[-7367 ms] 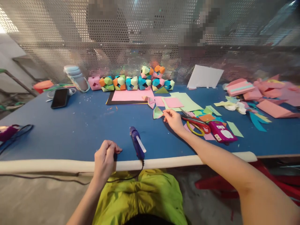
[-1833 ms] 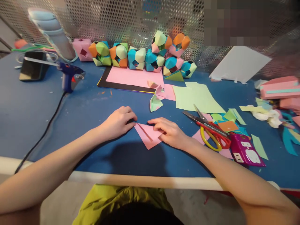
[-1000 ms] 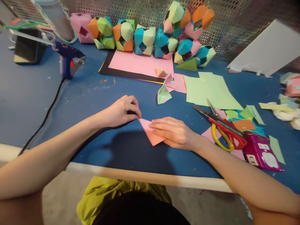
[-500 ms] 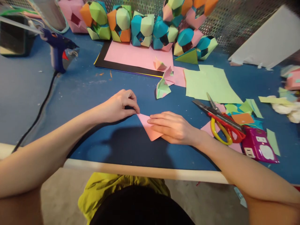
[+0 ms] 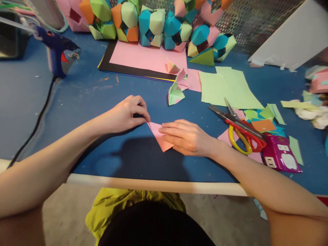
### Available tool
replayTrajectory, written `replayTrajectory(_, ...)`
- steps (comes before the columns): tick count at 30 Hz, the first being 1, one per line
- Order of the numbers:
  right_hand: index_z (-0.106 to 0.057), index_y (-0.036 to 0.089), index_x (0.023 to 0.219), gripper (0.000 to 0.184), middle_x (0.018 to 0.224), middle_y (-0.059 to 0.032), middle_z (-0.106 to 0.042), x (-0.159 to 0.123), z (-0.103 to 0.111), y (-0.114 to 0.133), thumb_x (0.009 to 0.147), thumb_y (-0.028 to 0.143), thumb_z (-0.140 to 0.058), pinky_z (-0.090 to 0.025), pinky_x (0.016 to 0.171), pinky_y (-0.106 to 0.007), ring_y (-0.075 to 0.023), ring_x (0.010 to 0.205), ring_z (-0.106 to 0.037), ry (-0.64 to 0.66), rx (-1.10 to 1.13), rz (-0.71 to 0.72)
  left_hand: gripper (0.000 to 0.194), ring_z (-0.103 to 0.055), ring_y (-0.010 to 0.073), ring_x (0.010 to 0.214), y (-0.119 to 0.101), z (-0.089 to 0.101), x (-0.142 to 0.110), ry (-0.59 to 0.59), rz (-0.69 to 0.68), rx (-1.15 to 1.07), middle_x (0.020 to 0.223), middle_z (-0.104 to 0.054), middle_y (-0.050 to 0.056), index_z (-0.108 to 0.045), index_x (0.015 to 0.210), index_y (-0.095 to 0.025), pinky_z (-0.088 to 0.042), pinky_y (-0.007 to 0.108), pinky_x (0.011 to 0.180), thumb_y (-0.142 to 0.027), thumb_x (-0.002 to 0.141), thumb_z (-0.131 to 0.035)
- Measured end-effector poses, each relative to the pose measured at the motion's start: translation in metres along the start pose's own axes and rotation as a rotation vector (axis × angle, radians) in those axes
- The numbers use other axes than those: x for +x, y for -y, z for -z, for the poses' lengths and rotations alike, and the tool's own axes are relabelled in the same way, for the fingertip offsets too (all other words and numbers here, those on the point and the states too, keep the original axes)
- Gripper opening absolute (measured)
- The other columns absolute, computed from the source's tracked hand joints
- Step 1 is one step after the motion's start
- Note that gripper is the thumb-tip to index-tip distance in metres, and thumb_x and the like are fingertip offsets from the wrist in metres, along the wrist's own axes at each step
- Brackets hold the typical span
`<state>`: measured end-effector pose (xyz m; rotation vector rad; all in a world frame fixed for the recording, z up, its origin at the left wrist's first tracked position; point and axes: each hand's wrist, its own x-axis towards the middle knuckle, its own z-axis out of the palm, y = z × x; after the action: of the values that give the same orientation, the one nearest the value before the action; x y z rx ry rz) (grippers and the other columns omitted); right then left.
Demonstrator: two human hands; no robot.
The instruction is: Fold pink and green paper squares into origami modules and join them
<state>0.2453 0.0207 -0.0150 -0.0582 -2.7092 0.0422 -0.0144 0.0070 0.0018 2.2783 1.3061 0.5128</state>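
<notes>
As the left hand [image 5: 133, 114] pinches one corner of folded paper [image 5: 158, 134] on the table [image 5: 115, 83], the right hand [image 5: 186, 137], fingers extended, covers another; beyond the glue gun [image 5: 53, 46] stands a bottle [image 5: 47, 14], contents hidden.

Blue table [image 5: 84, 92]: glue gun [image 5: 53, 51] rests at ten o'clock; green paper [image 5: 228, 87], two; purple socket [image 5: 282, 153], three; folded pink paper [image 5: 159, 136], centre.

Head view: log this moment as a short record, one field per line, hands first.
Left hand: pinching the top-left corner of the folded pink paper
Right hand: laid over the paper's right part
Glue gun: on the blue table, at left
Scissors: beside the purple power block, at right
</notes>
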Motion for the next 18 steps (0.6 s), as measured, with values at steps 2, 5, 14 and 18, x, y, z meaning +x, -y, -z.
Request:
replayTrajectory(2,-0.067,0.014,0.102,0.024,0.115,-0.0124,-0.068,0.000,0.001,0.000,0.088,0.013,-0.047,-0.051,0.086,-0.041,-0.0253,0.113,-0.060,0.016,0.020,-0.004,0.019,-0.052,0.0198,0.097,0.000,0.000,0.000,0.002,0.007,0.002,0.094,-0.056,0.003,-0.074,0.079,-0.023,-0.040,0.037,0.094,-0.029,0.081,-0.056)
replayTrajectory(5,-0.067,0.012,0.105,0.028,0.117,-0.0151,-0.067,0.002,0.006,0.002,0.086,0.015,-0.046,-0.050,0.088,-0.045,-0.0268,0.115,-0.059,0.056,0.067,-0.018,0.019,-0.052,0.0199,0.097,-0.001,0.000,-0.001,0.000,0.008,0.012,0.094,-0.056,0.003,-0.074,0.080,-0.023,-0.040,0.037,0.094,-0.028,0.081,-0.056)
replayTrajectory(14,-0.068,0.008,0.103,0.029,0.112,-0.0188,-0.068,0.015,0.026,0.020,0.086,0.026,-0.052,-0.042,0.098,-0.053,-0.0306,0.114,-0.059,0.182,0.070,-0.128,0.025,-0.053,0.0198,0.091,-0.011,-0.002,-0.001,-0.036,0.024,0.043,0.092,-0.056,0.005,-0.074,0.079,-0.020,-0.040,0.037,0.091,-0.034,0.083,-0.054)
replayTrajectory(18,-0.070,0.011,0.099,0.025,0.111,-0.0158,-0.069,0.016,0.029,0.020,0.087,0.027,-0.055,-0.043,0.094,-0.051,-0.0282,0.106,-0.061,0.199,0.068,-0.134,0.025,-0.053,0.0201,0.092,-0.011,-0.002,-0.001,-0.039,0.033,0.051,0.092,-0.057,0.005,-0.073,0.079,-0.020,-0.041,0.037,0.091,-0.035,0.084,-0.053)
